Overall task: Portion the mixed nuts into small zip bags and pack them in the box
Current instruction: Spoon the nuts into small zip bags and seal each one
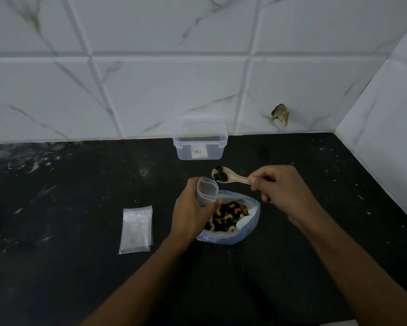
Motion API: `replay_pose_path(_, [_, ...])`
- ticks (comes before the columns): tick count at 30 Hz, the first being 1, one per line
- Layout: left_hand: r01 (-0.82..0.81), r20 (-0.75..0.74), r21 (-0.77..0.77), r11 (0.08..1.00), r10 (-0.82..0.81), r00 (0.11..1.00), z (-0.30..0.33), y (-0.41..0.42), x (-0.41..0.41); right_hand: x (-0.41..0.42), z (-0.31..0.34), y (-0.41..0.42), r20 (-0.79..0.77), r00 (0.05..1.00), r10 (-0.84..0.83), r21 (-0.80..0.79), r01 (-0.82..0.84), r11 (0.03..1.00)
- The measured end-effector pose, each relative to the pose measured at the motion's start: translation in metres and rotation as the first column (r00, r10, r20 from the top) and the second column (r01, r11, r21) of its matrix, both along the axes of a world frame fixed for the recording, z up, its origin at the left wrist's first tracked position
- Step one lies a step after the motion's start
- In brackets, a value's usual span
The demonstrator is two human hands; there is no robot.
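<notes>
While the left hand (193, 208) curls its fingers and thumb round a small clear zip bag (207, 191), holding it upright with its mouth open just above the mixed nuts (228, 216), the right hand (280, 184) pinches the handle of a pale spoon (226, 176) whose bowl, carrying a few dark pieces, hovers beside the bag's mouth. The nuts lie in an open blue-and-white plastic bag (247, 229) on the black countertop (68, 267), its print too blurred to read. A stack of empty zip bags (136, 229) lies to the left, and the lidless clear plastic box (200, 143) stands by the marble-tiled wall (150, 90), its small white label unreadable.
</notes>
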State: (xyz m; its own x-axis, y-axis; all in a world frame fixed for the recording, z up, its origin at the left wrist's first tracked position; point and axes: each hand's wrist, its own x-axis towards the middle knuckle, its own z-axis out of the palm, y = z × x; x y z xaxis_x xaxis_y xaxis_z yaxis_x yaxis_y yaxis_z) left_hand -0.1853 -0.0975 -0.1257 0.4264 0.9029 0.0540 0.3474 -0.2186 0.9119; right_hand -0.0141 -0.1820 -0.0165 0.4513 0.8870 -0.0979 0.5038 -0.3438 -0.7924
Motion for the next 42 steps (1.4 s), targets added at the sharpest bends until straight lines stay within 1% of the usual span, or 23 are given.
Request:
replay_pose_path(1, [-0.005,-0.005,0.010,1.000,0.005,1.000,0.000,0.000,0.002,-0.006,-0.001,0.001,0.103,0.994,0.026,0.027,-0.029,0.999])
replay_pose_path(3, [-0.015,0.000,0.019,1.000,0.015,1.000,0.000,0.001,0.006,-0.018,-0.009,0.001,0.324,0.944,0.068,0.095,-0.104,0.990])
replay_pose_path(4, [-0.020,0.006,0.019,1.000,0.020,1.000,0.000,0.001,0.007,-0.024,-0.015,0.000,0.438,0.894,0.097,0.109,-0.160,0.981])
replay_pose_path(6, [-0.025,0.033,0.008,1.000,0.025,0.999,0.000,0.001,0.009,-0.036,-0.027,-0.004,0.664,0.732,0.151,0.077,-0.268,0.960])
replay_pose_path(7, [-0.021,0.050,0.000,1.000,0.021,0.999,0.001,0.001,0.009,-0.041,-0.032,-0.007,0.728,0.666,0.160,0.071,-0.306,0.949])
replay_pose_path(8, [-0.014,0.063,-0.009,1.000,0.015,0.998,0.001,0.000,0.010,-0.046,-0.035,-0.010,0.760,0.628,0.167,0.074,-0.338,0.938])
replay_pose_path(10, [-0.002,0.078,-0.015,1.000,0.003,0.997,0.001,-0.001,0.010,-0.051,-0.040,-0.014,0.784,0.595,0.175,0.078,-0.373,0.924])
replay_pose_path(11, [0.001,0.083,-0.016,1.000,0.000,0.997,0.000,-0.002,0.010,-0.051,-0.041,-0.014,0.786,0.595,0.166,0.088,-0.374,0.923])
replay_pose_path(13, [-0.005,0.095,-0.024,1.000,0.007,0.995,0.000,-0.003,0.010,-0.044,-0.042,-0.012,0.762,0.637,0.115,0.143,-0.340,0.930])
replay_pose_path(16, [-0.015,0.093,-0.037,0.999,0.018,0.995,0.001,-0.004,0.005,-0.026,-0.035,-0.008,0.592,0.806,0.007,0.267,-0.205,0.942])
replay_pose_path(17, [-0.011,0.093,-0.038,0.999,0.015,0.996,0.002,-0.004,0.003,-0.020,-0.034,-0.008,0.543,0.840,-0.019,0.285,-0.163,0.945])
replay_pose_path(18, [-0.011,0.097,-0.044,0.999,0.015,0.995,0.004,-0.005,-0.001,-0.015,-0.035,-0.007,0.525,0.850,-0.034,0.269,-0.128,0.955])
replay_pose_path(20, [-0.013,0.115,-0.067,0.998,0.021,0.993,0.003,-0.006,-0.007,-0.007,-0.045,-0.007,0.531,0.847,-0.015,0.143,-0.072,0.987])
replay_pose_path(22, [-0.003,0.137,-0.099,0.995,0.017,0.990,0.001,-0.006,-0.013,-0.004,-0.065,-0.007,0.535,0.841,0.078,-0.080,-0.041,0.996])
replay_pose_path(24, [0.015,0.147,-0.118,0.993,0.002,0.989,-0.001,-0.006,-0.016,-0.006,-0.086,-0.006,0.563,0.806,0.182,-0.270,-0.029,0.963])
replay_pose_path(26, [0.028,0.151,-0.131,0.991,-0.008,0.989,-0.003,-0.006,-0.018,-0.009,-0.098,-0.006,0.559,0.802,0.209,-0.337,-0.010,0.941])
replay_pose_path(28, [0.040,0.155,-0.142,0.989,-0.017,0.988,-0.003,-0.006,-0.018,-0.011,-0.104,-0.005,0.528,0.807,0.263,-0.397,-0.040,0.917])
replay_pose_path(30, [0.038,0.154,-0.146,0.989,-0.015,0.988,-0.003,-0.006,-0.018,-0.014,-0.111,-0.004,0.538,0.785,0.309,-0.380,-0.102,0.919])
replay_pose_path(32, [0.034,0.149,-0.147,0.989,-0.012,0.989,-0.003,-0.005,-0.016,-0.020,-0.116,-0.003,0.560,0.773,0.298,-0.322,-0.129,0.938])
replay_pose_path(34, [0.037,0.149,-0.149,0.988,-0.014,0.989,-0.003,-0.004,-0.015,-0.025,-0.122,-0.002,0.537,0.795,0.283,-0.298,-0.134,0.945])
replay_pose_path(37, [0.050,0.155,-0.142,0.989,-0.027,0.988,-0.002,-0.005,-0.014,-0.027,-0.130,0.000,0.410,0.889,0.203,-0.260,-0.099,0.961])
replay_pose_path(39, [0.062,0.153,-0.150,0.987,-0.039,0.988,-0.003,-0.004,-0.013,-0.024,-0.133,0.005,0.329,0.933,0.145,-0.246,-0.063,0.967])
replay_pose_path(42, [0.064,0.145,-0.154,0.986,-0.041,0.989,-0.004,-0.001,-0.012,-0.017,-0.130,0.016,0.138,0.990,0.042,-0.284,-0.002,0.959])
